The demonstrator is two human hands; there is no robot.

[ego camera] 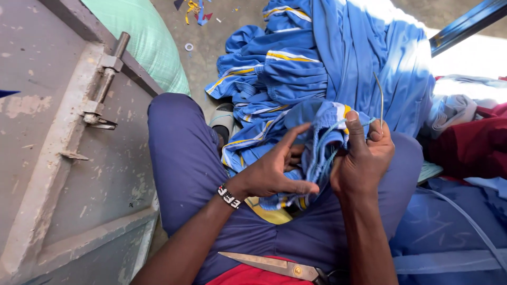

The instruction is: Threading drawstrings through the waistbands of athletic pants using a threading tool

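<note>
Concrete floor (211, 47) with fabric scraps (193, 10) and a small white ring (188, 47); grey metal door (58, 158) with a sliding bolt (105, 79) at left, green sack (153, 42) behind it. Seated person in navy trousers (185, 158). Blue garment (322, 140) with yellow and white trim, bunched on the lap between both hands. Left hand (274, 169): fingers spread wide, thumb and fingertips touching the cloth, beaded wristband (228, 196) on the wrist. Right hand (364, 155): fingers closed, pinching the garment's gathered edge and a thin bent wire (380, 100) rising above it. Pile of blue clothes (343, 53) beyond the knees. Scissors (274, 265) resting on the lap near the red shirt (248, 277). Dark red cloth (470, 142) at right
</note>
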